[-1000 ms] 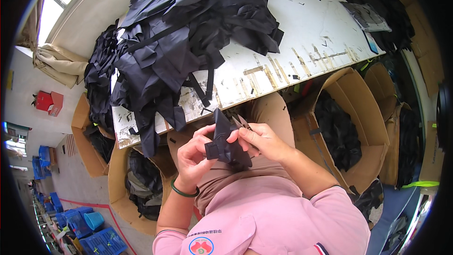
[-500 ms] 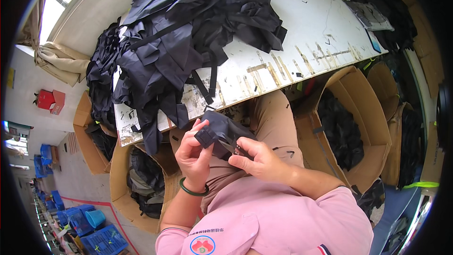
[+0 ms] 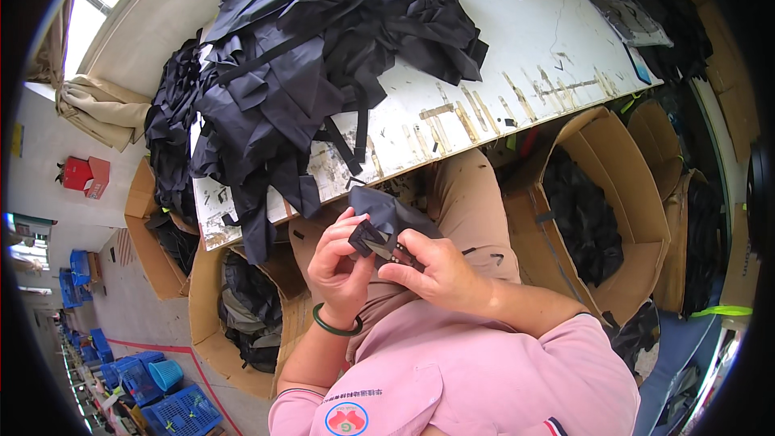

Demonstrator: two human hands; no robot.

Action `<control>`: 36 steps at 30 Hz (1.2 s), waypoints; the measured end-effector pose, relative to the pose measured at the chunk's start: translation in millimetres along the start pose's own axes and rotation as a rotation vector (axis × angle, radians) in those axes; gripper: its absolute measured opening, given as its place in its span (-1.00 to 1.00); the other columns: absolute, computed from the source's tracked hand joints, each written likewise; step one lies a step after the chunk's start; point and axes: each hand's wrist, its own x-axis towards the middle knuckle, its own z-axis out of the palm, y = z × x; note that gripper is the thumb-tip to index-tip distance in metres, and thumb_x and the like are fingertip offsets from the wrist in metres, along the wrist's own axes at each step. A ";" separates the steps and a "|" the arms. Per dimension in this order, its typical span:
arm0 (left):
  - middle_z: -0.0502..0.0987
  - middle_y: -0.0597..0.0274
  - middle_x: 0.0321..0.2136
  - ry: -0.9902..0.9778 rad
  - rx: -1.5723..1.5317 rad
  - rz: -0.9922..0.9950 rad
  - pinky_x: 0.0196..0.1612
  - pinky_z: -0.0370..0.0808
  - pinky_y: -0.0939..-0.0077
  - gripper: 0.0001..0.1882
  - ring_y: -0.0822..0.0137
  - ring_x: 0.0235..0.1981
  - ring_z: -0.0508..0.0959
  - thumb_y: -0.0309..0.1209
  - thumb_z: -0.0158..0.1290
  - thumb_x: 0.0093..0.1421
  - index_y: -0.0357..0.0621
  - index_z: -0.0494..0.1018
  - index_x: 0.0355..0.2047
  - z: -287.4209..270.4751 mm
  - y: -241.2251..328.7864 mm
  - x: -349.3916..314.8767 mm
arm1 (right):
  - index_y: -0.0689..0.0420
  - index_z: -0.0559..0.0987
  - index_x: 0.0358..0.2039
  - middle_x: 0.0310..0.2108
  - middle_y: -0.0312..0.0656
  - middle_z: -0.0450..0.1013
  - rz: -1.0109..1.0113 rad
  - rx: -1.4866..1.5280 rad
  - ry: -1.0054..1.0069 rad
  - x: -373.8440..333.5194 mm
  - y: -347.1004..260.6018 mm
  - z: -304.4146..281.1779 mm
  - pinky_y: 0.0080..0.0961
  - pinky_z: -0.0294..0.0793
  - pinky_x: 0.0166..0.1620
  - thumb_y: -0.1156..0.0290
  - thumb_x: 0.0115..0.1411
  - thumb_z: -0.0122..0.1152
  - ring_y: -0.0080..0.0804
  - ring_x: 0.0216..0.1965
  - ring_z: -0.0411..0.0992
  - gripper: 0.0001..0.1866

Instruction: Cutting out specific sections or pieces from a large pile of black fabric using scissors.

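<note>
Above my lap, my left hand point(image 3: 339, 260) pinches the edge of a black fabric piece point(image 3: 387, 211), whose dark doubled end stands up between thumb and fingers. A dark green bangle point(image 3: 336, 321) circles the left wrist. My right hand point(image 3: 440, 270) is closed around small thread snips point(image 3: 376, 244), their pointed metal blades lying against that fabric end. Whether the blades are cutting I cannot tell. The rest of the fabric hangs beyond my hands toward the table edge.
A large heap of black fabric pieces point(image 3: 299, 56) covers the left of the white table point(image 3: 525, 40) and drapes over its front edge. Cardboard boxes with dark goods stand at my left point(image 3: 206, 315) and right point(image 3: 638, 202). Blue baskets point(image 3: 182, 412) sit on the floor, far left.
The snips' blades have moved left and up, onto the fabric end at my left fingers. My left hand has shifted slightly right, turning the fabric end.
</note>
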 end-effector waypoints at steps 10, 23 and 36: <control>0.56 0.11 -0.32 0.005 -0.017 0.016 0.16 0.29 -0.05 -0.80 0.10 -0.12 0.54 -0.74 0.11 -0.07 -0.21 0.43 -0.45 2.0 0.3 -0.9 | 0.18 0.38 -0.41 -0.63 -0.10 0.38 0.035 -0.053 -0.046 0.6 1.9 -3.6 -0.34 0.34 -0.52 0.09 0.18 0.22 -0.15 -0.62 0.38 -0.61; 0.56 0.15 -0.34 -0.077 -0.080 0.011 0.14 0.30 -0.01 -0.81 0.11 -0.14 0.54 -0.75 0.12 -0.09 -0.21 0.46 -0.48 -1.3 -2.0 -1.4 | 0.18 0.37 -0.42 -0.65 -0.09 0.34 0.031 -0.046 -0.058 0.0 3.4 -4.4 -0.33 0.30 -0.53 0.12 0.22 0.18 -0.15 -0.64 0.33 -0.63; 0.55 0.06 -0.30 -0.300 -0.607 -0.458 0.16 0.31 0.13 -0.88 0.20 -0.14 0.52 -0.68 0.10 -0.03 -0.30 0.50 -0.43 -22.8 -5.0 5.8 | 0.20 0.38 -0.49 -0.65 -0.30 0.26 0.192 0.140 -0.230 -0.5 3.2 -26.0 -0.51 0.23 -0.49 0.14 0.24 0.17 -0.60 -0.56 0.14 -0.62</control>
